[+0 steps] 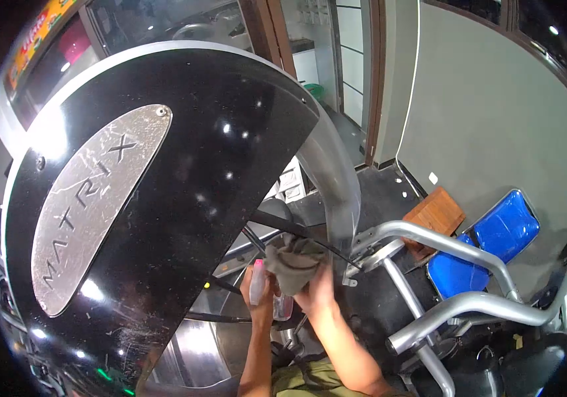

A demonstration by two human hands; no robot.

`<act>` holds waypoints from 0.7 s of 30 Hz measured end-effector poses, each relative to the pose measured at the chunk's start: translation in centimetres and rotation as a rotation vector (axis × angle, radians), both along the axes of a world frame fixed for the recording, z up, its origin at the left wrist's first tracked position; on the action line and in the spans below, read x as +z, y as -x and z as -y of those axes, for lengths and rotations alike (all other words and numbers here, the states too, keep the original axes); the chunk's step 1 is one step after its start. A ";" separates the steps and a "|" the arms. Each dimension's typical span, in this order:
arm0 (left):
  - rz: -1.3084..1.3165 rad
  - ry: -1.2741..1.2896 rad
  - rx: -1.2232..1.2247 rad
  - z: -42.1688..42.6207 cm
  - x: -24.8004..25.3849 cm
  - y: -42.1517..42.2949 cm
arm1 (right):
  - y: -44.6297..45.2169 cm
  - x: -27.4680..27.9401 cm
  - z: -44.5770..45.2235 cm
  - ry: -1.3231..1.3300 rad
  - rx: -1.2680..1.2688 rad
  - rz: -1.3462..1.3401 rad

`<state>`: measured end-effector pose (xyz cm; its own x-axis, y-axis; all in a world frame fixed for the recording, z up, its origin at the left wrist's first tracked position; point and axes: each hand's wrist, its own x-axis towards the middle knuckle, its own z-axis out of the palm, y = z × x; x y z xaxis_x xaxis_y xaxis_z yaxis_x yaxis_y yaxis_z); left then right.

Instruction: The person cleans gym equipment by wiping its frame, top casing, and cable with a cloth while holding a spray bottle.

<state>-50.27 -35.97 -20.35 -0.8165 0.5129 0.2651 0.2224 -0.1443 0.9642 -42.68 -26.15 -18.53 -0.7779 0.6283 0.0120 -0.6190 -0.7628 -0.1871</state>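
My left hand [261, 295] is closed around a clear plastic spray bottle [283, 308], whose pale top has a pink tip. In my right hand [318, 292] is a bunched grey-green cloth [295, 264]. The cloth lies against a dark bar or cable of the gym machine, though the exact contact is hidden beneath it. Both hands are close together, just right of the lower edge of the machine's large black cover [184, 159]. Some fingers of my right hand are hidden behind the cloth.
A silver plate reading MATRIX [101, 212] is fixed to the black cover. Thick silver tubes [455, 245] stick out at right. Behind them are a blue folding chair [505, 228] and a wooden box [434, 215] by the grey wall [495, 119]. A doorway stands beyond.
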 end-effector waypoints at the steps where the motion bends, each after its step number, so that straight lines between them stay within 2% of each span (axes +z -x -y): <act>1: -0.101 0.004 0.045 0.0 -1.4 1.0 | 0.6 0.7 0.4 -0.071 0.018 -0.022; 2: -0.199 0.011 0.091 0.0 -2.7 1.7 | 1.2 1.7 0.8 -0.141 0.036 -0.041; 3: -0.192 0.013 0.116 -0.2 -2.4 1.7 | 1.3 4.2 1.4 -0.021 0.056 0.067; 4: -0.184 0.013 0.139 -0.4 -2.0 1.6 | 1.4 3.6 1.4 -0.064 0.060 -0.003; 6: -0.122 0.356 0.285 -0.9 -1.1 1.2 | 1.8 2.0 1.0 -0.150 0.064 -0.145; 7: -0.066 0.697 0.404 -2.1 3.6 0.0 | 1.5 1.5 1.0 -0.149 0.043 -0.173; 9: 0.028 0.796 0.432 -2.3 5.4 -0.3 | 0.8 -0.5 0.7 -0.120 0.018 -0.191; 11: 0.086 0.316 0.247 -1.0 0.9 1.0 | 0.4 -0.8 0.1 0.046 -0.001 -0.083; 12: 0.112 0.072 0.151 -0.3 0.3 1.2 | 0.4 -0.4 -0.2 -0.019 0.037 -0.093; 14: 0.102 -0.091 -0.046 0.9 -0.6 1.3 | 0.5 0.5 -0.5 -0.142 0.113 -0.111; 15: 0.106 -0.090 -0.019 0.9 -0.6 1.3 | 0.6 2.8 0.4 -0.163 0.032 -0.090; 18: 0.099 -0.088 0.052 0.8 -0.7 1.4 | 1.7 6.2 0.5 -0.256 0.096 -0.127; 19: 0.089 -0.081 0.077 0.7 -0.6 1.8 | 2.4 6.2 0.3 -0.116 0.221 -0.184; 21: 0.121 -0.061 0.138 0.2 -1.0 1.8 | 2.4 5.7 0.6 -0.178 0.156 -0.144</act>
